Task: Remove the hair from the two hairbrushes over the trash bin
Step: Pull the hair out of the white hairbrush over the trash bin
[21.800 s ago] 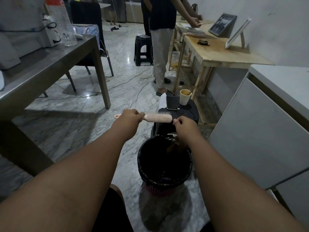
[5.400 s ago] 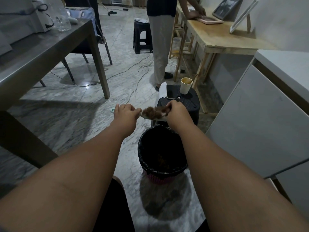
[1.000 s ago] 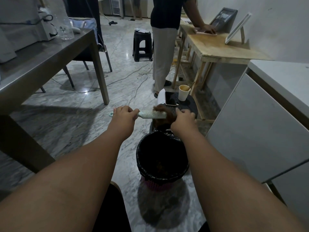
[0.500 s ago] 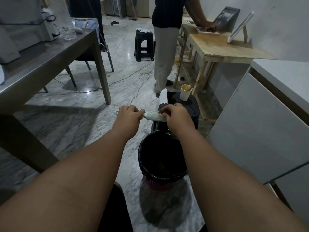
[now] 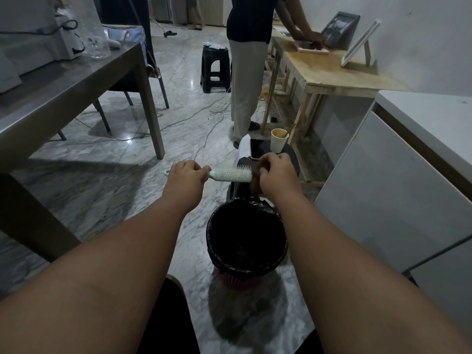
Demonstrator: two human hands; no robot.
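My left hand (image 5: 184, 178) clamped on mint hairbrush (image 5: 231, 175) handle, brush level above trash bin (image 5: 246, 238). My right hand (image 5: 277, 175) pinched on brown hair clump (image 5: 255, 180) at brush tip.

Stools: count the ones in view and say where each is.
2. A black stool stands on the floor far back, left of the standing person. A second black stool, under the phone and paper cup, sits beyond the trash bin. Others may be hidden.
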